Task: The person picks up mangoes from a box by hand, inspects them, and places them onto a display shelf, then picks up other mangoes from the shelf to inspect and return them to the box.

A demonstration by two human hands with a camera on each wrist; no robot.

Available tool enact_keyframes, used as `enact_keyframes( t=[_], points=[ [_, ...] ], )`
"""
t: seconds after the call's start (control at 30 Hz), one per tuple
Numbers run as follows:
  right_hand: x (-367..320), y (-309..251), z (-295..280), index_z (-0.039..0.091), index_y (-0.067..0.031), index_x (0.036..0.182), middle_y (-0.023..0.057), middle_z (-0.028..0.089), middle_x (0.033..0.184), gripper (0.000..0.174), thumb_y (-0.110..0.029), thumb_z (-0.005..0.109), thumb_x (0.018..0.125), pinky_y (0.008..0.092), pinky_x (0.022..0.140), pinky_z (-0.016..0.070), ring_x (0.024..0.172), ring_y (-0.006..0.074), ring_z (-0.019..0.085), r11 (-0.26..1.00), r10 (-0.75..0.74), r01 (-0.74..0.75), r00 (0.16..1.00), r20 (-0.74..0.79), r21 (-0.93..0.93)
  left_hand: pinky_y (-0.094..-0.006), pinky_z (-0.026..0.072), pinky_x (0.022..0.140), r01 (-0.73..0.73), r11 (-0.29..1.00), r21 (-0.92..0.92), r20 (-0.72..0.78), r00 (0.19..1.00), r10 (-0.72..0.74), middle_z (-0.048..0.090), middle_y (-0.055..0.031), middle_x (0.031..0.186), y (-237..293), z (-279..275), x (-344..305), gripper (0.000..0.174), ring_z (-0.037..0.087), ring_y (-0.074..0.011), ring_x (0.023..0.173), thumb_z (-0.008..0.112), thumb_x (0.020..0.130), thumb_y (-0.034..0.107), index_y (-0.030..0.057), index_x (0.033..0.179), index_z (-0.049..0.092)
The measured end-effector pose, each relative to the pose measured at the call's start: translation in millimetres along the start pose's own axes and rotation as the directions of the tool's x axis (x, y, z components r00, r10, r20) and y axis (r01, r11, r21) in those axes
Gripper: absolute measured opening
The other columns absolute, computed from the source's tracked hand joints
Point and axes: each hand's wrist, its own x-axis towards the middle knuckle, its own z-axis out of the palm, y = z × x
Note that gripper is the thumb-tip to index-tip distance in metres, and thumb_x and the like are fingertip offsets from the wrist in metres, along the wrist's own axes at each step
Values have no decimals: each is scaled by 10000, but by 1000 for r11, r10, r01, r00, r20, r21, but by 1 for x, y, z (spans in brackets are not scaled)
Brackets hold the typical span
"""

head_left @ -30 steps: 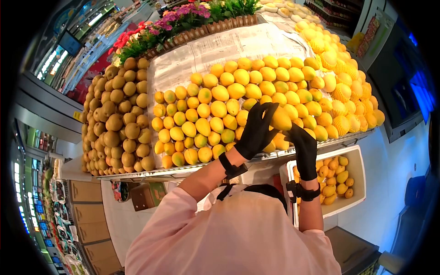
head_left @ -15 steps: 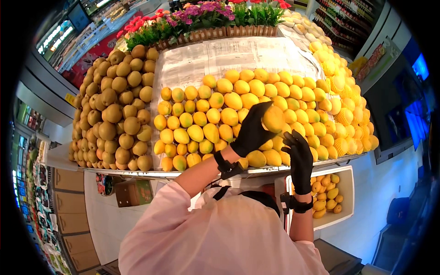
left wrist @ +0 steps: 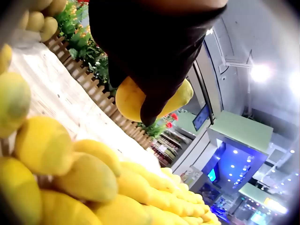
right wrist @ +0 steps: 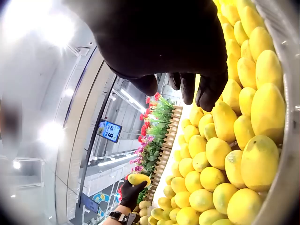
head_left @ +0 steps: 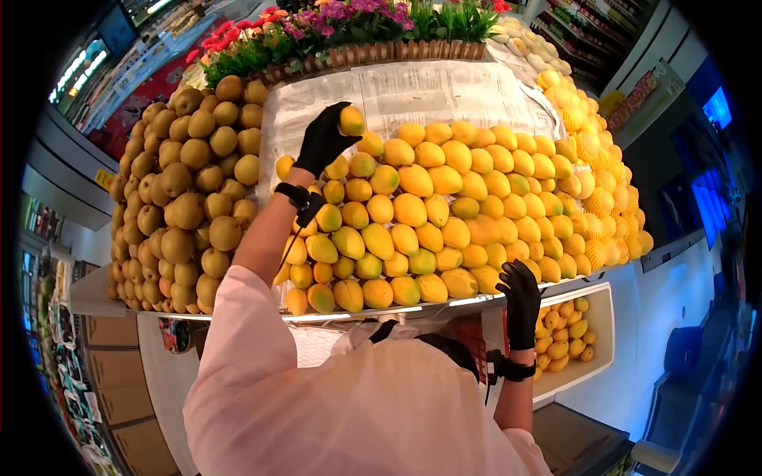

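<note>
The black-gloved left hand (head_left: 325,141) grips a yellow mango (head_left: 352,120) above the upper left end of the mango rows (head_left: 415,181). In the left wrist view, the thumb of that hand (left wrist: 150,51) lies across the mango (left wrist: 131,99), which is clear of the fruit below. The right hand (head_left: 521,305), also gloved, hovers by the display's front edge with nothing in it; in the right wrist view its fingers (right wrist: 206,89) are relaxed and slightly bent above the mangoes (right wrist: 218,152).
Brown round fruit (head_left: 186,210) is piled left of the mangoes. White paper (head_left: 429,91) covers the board behind them, up to a small wooden fence (head_left: 397,51) with flowers. Netted fruit (head_left: 607,163) lies at the right. Below stands a white box (head_left: 607,337) holding mangoes.
The left hand has carried the mango left and away from the person, from near the right hand to the rows' upper left end. The right hand stays near the front edge.
</note>
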Motion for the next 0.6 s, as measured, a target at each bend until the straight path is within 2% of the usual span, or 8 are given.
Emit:
enact_keyframes(
  t=[0.1, 0.13, 0.23, 0.27, 0.37, 0.47, 0.57, 0.6],
  points=[
    [-8, 6, 5, 505, -16, 1290, 106, 607, 1191, 377, -184, 524, 953, 310, 848, 521, 1038, 194, 618, 999, 27, -25, 998, -51, 30, -381, 484, 953, 6, 1000, -20, 192, 981, -2, 623, -132, 1203, -49, -10, 10, 631, 591, -309, 1116, 833, 690, 199, 86, 1245, 553],
    [-10, 8, 6, 507, -17, 1289, 104, 607, 1184, 376, -188, 521, 954, 308, 845, 522, 1035, 192, 619, 998, 38, -35, 997, -67, 46, -388, 482, 959, 25, 999, 28, 245, 969, -31, 628, -131, 1191, -62, -9, 12, 652, 592, -317, 1108, 847, 660, 174, 90, 1237, 556],
    [-15, 11, 7, 514, -17, 1283, 95, 608, 1161, 371, -178, 529, 950, 302, 833, 525, 1021, 190, 625, 996, 69, -64, 994, -84, 70, -394, 477, 966, -26, 997, 74, 441, 898, -9, 625, -127, 1198, -100, -3, 21, 673, 588, -323, 1113, 857, 629, 150, 98, 1231, 560],
    [-16, 12, 8, 528, -14, 1264, 88, 612, 1130, 352, -169, 536, 948, 298, 817, 528, 995, 188, 632, 997, 59, -55, 993, -97, 46, -403, 478, 961, -39, 997, 68, 462, 887, 3, 629, -127, 1180, -102, -1, 23, 695, 591, -331, 1096, 867, 591, 128, 96, 1215, 563],
    [-15, 14, 6, 526, -15, 1262, 109, 637, 1116, 353, -161, 523, 940, 298, 823, 520, 984, 185, 631, 995, 81, -73, 990, -120, 67, -400, 484, 947, -117, 986, 116, 559, 828, 33, 635, -132, 1154, -110, 6, 31, 642, 595, -335, 1077, 843, 622, 106, 78, 1198, 560],
    [-14, 8, 7, 544, -7, 1238, 89, 615, 1092, 339, -159, 565, 936, 292, 792, 534, 947, 182, 639, 996, 64, -54, 988, -144, 75, -396, 489, 931, -152, 988, 37, 672, 736, 88, 639, -136, 1132, -113, 15, 39, 626, 598, -341, 1060, 835, 612, 93, 73, 1178, 568],
    [-14, 15, 5, 537, -4, 1236, 105, 638, 1053, 339, -139, 557, 926, 289, 792, 524, 940, 186, 643, 997, 60, -51, 982, -178, 52, -389, 493, 923, -175, 985, 3, 722, 682, 119, 639, -140, 1128, -112, 22, 42, 605, 601, -335, 1057, 826, 618, 91, 73, 1168, 574],
    [-16, 13, 8, 538, 2, 1227, 98, 641, 1014, 337, -132, 573, 919, 288, 770, 527, 899, 182, 648, 990, 111, -89, 972, -209, 111, -390, 494, 921, -168, 985, -23, 727, 674, 132, 639, -139, 1128, -116, 26, 42, 601, 602, -334, 1056, 825, 622, 96, 73, 1168, 575]
  ],
)
